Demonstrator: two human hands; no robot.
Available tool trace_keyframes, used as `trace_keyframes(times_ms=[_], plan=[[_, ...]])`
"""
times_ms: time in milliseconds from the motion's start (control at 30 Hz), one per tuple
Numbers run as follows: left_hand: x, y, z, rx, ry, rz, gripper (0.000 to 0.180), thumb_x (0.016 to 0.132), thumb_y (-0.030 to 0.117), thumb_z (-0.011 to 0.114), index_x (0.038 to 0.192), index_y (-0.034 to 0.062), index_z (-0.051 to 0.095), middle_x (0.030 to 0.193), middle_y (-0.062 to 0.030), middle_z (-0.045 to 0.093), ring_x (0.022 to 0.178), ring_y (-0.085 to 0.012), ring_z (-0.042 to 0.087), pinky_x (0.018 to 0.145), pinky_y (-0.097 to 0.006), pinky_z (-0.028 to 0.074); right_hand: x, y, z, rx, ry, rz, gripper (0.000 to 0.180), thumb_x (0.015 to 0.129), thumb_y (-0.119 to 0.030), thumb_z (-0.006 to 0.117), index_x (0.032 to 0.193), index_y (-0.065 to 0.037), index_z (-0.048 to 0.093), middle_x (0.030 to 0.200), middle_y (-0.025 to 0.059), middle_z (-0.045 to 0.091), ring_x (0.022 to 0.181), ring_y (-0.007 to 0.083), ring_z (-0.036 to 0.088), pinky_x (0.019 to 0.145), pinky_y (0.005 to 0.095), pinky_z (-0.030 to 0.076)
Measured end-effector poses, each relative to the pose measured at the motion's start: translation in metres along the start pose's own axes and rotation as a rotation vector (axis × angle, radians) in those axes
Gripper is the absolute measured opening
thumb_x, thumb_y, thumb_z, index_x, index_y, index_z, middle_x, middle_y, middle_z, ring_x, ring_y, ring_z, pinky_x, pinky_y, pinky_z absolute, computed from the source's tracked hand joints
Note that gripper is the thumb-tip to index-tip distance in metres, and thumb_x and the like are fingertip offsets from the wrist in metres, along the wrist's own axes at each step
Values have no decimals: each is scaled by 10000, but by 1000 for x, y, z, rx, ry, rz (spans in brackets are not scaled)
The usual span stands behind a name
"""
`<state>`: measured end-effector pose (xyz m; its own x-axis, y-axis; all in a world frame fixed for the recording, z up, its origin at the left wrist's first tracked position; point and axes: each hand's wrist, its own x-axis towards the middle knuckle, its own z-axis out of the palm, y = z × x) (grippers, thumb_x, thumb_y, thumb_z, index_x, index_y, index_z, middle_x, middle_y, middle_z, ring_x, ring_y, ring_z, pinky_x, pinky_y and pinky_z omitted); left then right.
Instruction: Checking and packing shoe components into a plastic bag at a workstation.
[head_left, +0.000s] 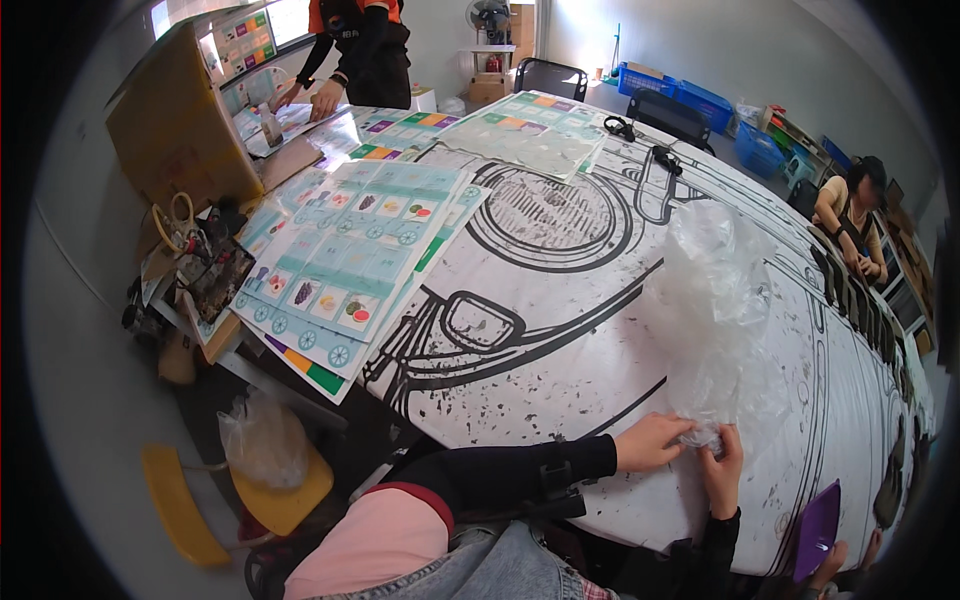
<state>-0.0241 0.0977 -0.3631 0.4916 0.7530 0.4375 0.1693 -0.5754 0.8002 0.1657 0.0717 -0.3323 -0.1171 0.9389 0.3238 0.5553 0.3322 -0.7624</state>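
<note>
A crumpled clear plastic bag lies on the white table cover, stretching away from my hands. My left hand reaches in from the left, its fingertips pinched on the bag's near end. Close beside it, my right hand grips the same bunched end between thumb and fingers. Both hands rest low over the table near its front edge. The folds of plastic partly hide the fingertips.
Printed picture sheets are stacked on the left. Beyond them stand scissors and a cardboard box. A yellow chair holds another plastic bag. Someone's hand is near a purple tray. Two people work farther off.
</note>
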Motion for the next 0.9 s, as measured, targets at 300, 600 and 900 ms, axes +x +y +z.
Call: trace_keyframes(times_ms=[300,600,900], plan=[[2,4,-7,-26,-75,-70,408,778,114,570,1170,2,547,1001,-208,611,940,-372,571,839,-433,436,-2,6,1,43,-24,36,248,765,11,601,1004,21,537,905,64,501,851,169,519,762,240,407],[0,4,-4,-29,-21,-22,408,773,105,570,1161,-20,544,1003,-215,603,942,-375,567,861,-423,426,-4,1,1,35,3,72,240,772,-3,614,1000,15,540,919,69,514,857,164,517,756,246,407],[0,2,-1,-14,-48,-40,412,782,113,570,1171,-20,539,975,-212,597,927,-373,566,869,-421,417,-4,7,-3,15,-37,85,250,758,12,605,998,14,535,928,79,506,876,177,515,779,252,407]])
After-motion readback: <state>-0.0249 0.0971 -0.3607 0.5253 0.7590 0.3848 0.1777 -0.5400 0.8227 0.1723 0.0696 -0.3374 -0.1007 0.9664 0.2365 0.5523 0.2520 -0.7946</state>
